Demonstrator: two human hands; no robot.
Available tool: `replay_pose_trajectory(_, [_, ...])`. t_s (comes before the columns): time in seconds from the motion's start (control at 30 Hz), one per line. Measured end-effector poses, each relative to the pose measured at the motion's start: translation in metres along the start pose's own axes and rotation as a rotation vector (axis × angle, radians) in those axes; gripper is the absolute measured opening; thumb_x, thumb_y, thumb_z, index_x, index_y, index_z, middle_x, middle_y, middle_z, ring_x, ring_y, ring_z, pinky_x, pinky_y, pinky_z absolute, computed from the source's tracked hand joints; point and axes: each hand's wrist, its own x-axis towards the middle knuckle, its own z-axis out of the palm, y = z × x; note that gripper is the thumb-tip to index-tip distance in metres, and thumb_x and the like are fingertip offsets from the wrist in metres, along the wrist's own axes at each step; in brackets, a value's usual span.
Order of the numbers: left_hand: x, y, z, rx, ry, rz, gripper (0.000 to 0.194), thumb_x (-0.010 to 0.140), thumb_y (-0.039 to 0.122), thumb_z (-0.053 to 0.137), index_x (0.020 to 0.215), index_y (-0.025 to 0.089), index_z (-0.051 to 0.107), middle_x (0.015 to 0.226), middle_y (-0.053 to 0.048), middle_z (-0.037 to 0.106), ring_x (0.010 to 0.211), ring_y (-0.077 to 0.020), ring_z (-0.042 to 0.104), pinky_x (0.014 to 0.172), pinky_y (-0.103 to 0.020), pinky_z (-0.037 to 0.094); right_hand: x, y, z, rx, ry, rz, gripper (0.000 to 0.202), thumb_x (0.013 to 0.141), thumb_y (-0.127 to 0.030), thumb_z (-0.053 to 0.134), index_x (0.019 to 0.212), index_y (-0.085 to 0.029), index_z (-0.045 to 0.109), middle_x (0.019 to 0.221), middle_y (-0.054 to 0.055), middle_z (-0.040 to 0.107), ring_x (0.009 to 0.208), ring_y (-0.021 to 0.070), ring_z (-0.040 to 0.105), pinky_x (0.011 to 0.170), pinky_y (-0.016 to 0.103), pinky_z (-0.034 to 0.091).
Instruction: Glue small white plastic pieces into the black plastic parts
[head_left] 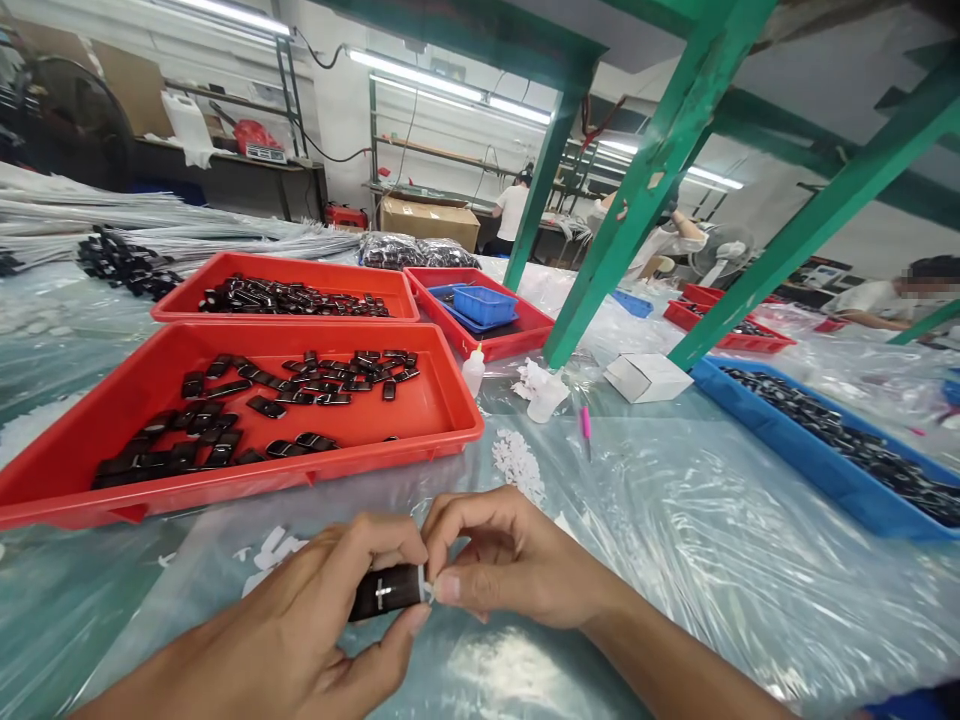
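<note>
A glossy black rectangular part (pixel 384 592) with a pale strip at its right end is gripped between the thumb and fingers of my left hand (pixel 322 610). At that right end, my right hand (pixel 510 565) pinches a small whitish piece (pixel 430 590) between thumb and forefinger. The fingertips of both hands nearly meet there, above the plastic-covered table (pixel 637 600). Behind my hands, a red tray (pixel 405 405) holds many similar black parts (pixel 225 440). Small white pieces (pixel 517 465) lie in a pile beyond my right hand.
Farther back are a red tray (pixel 322 272) of black parts, a red tray (pixel 525 318) with blue bins, and a small bottle (pixel 474 370). A pink tool (pixel 586 425), white box (pixel 646 378) and long blue tray (pixel 832 482) lie rightward. Green posts (pixel 622 220) rise ahead; people sit beyond.
</note>
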Motion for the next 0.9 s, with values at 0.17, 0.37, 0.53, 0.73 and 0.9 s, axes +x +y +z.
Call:
replay_pose_trajectory(0.17, [0.000, -0.001, -0.004, -0.031, -0.048, 0.071, 0.025, 0.098, 0.029, 0.065, 0.121, 0.035, 0.057, 0.087, 0.006, 0.073, 0.065, -0.0143, 0.073, 0.063, -0.019, 0.059, 0.000, 0.002, 0.000, 0.031, -0.032, 0.052, 0.031, 0.083, -0.040, 0.095, 0.087, -0.018, 0.075, 0.082, -0.004, 0.065, 0.054, 0.0031, 0.052, 0.047, 0.016, 0.045])
replay_pose_trajectory(0.37, [-0.004, -0.001, -0.003, -0.036, -0.052, 0.048, 0.028, 0.096, 0.028, 0.063, 0.122, 0.037, 0.059, 0.089, 0.006, 0.076, 0.067, -0.0139, 0.076, 0.063, -0.017, 0.061, 0.001, 0.001, -0.002, 0.024, -0.072, 0.051, 0.034, 0.084, -0.044, 0.095, 0.086, -0.018, 0.073, 0.084, -0.003, 0.064, 0.056, 0.0042, 0.053, 0.047, 0.016, 0.046])
replay_pose_trajectory(0.53, [-0.014, -0.005, 0.000, 0.061, -0.087, 0.005, 0.020, 0.101, 0.038, 0.060, 0.121, 0.035, 0.062, 0.090, 0.004, 0.076, 0.069, -0.0149, 0.078, 0.062, -0.017, 0.062, 0.000, 0.000, -0.001, 0.051, -0.068, 0.058, 0.032, 0.083, -0.041, 0.095, 0.086, -0.017, 0.074, 0.083, -0.003, 0.065, 0.057, 0.0042, 0.054, 0.047, 0.015, 0.047])
replay_pose_trajectory(0.73, [-0.012, 0.000, -0.002, 0.038, -0.077, 0.051, 0.020, 0.102, 0.036, 0.061, 0.121, 0.036, 0.058, 0.091, 0.005, 0.076, 0.072, -0.0136, 0.079, 0.067, -0.014, 0.063, -0.001, 0.001, 0.000, 0.096, -0.086, 0.047, 0.025, 0.084, -0.033, 0.094, 0.089, -0.016, 0.075, 0.086, -0.003, 0.066, 0.057, 0.0033, 0.057, 0.046, 0.013, 0.049])
replay_pose_trajectory(0.9, [-0.004, 0.002, -0.002, 0.038, -0.034, 0.059, 0.021, 0.100, 0.030, 0.058, 0.120, 0.035, 0.055, 0.085, 0.007, 0.072, 0.064, -0.0115, 0.074, 0.063, -0.013, 0.060, 0.001, 0.010, 0.000, 0.147, -0.064, 0.055, 0.027, 0.083, -0.032, 0.096, 0.088, -0.015, 0.075, 0.086, -0.002, 0.068, 0.058, 0.0055, 0.062, 0.047, 0.015, 0.054])
